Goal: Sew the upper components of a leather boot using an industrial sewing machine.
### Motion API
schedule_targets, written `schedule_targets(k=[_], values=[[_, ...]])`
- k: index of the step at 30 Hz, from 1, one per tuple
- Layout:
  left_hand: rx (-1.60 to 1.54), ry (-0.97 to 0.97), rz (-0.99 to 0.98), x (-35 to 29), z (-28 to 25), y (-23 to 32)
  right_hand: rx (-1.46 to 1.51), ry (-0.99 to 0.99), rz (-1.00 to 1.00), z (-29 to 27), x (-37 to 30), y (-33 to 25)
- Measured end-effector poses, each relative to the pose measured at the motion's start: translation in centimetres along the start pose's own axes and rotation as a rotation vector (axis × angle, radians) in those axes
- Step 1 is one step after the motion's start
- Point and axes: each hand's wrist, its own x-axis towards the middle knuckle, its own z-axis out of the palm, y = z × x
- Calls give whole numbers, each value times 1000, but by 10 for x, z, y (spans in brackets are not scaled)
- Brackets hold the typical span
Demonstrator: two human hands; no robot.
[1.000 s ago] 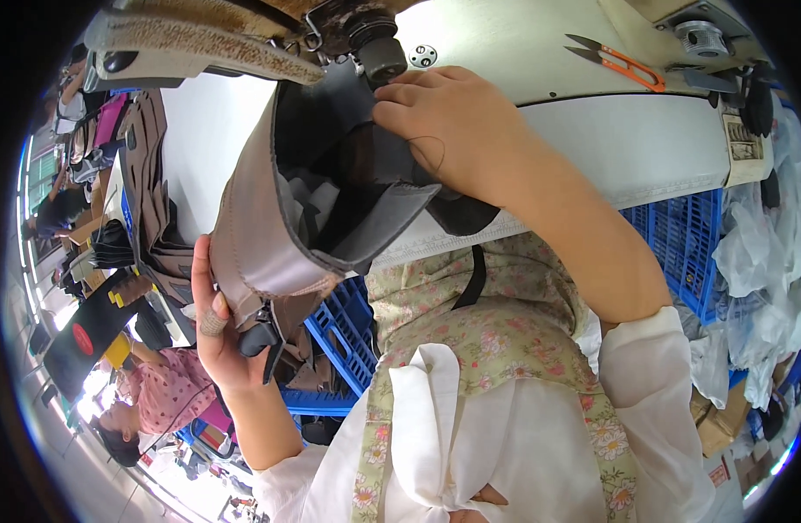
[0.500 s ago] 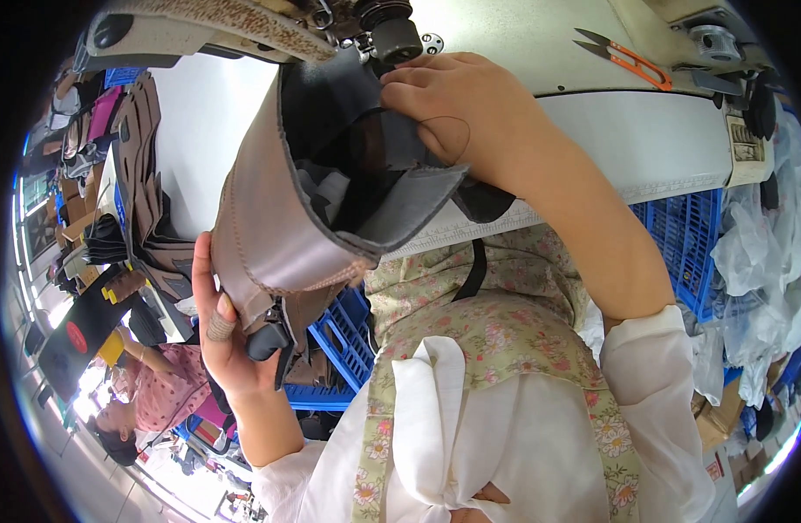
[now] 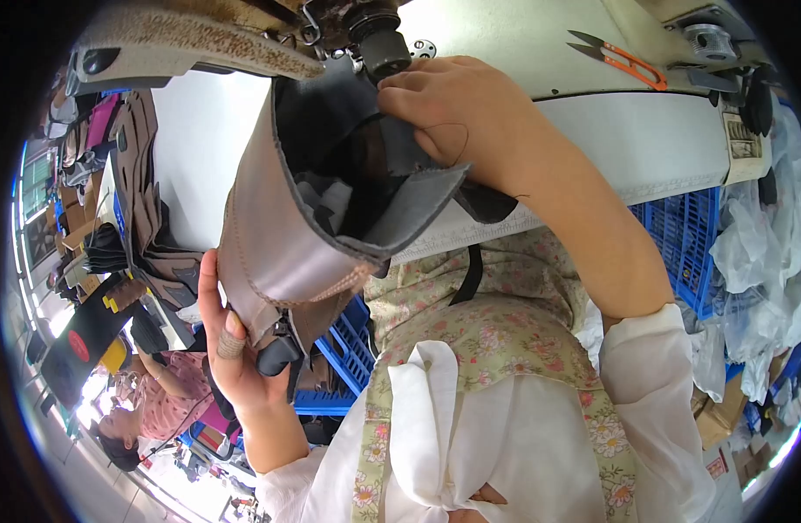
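Observation:
A taupe leather boot upper (image 3: 291,248) with a dark grey lining (image 3: 317,113) is stitched into a wide tube, its opening turned toward me. Its far edge lies beneath the sewing machine head (image 3: 383,44). My right hand (image 3: 461,109) presses fingers closed on the lining edge beside the machine; the fingertips are partly hidden. A loose dark thread loops over that hand. From below left, my left hand (image 3: 235,349), with a tan wrap on one finger, supports the upper's lower end, thumb against it. A dark rounded piece (image 3: 278,356) hangs there next to the palm.
Orange-handled thread snips (image 3: 623,61) lie on the machine bed at the far right. Blue crates (image 3: 679,244) stand below the table edge. Stacked brown pieces (image 3: 139,166) are at the left, where another person (image 3: 169,401) sits. Clear plastic bags (image 3: 749,253) hang at the right.
My left hand and the boot upper's lower end have shifted slightly down and to the right. My right hand stays nearly in place at the machine head.

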Motion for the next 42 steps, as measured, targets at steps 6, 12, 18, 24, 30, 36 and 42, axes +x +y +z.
schedule_targets(k=[6, 12, 18, 24, 30, 36, 42], values=[[3, -2, 17, -1, 2, 0, 4, 4, 2, 2, -1, 2], [14, -53, 4, 2, -4, 1, 16, 25, 10, 0, 0, 2], [12, -69, 23, 3, -7, -3, 18, 20, 12, 0, 1, 3], [141, -84, 66, 1, -10, -5, 36, -20, 21, -5, 3, 5], [276, -77, 107, -3, -2, -10, 2, -58, 10, -9, 5, 7], [285, -72, 127, -5, 2, -12, 25, -35, -10, -8, 4, 9], [243, 6, 124, -7, 10, -17, 28, -35, -17, -7, 4, 13]])
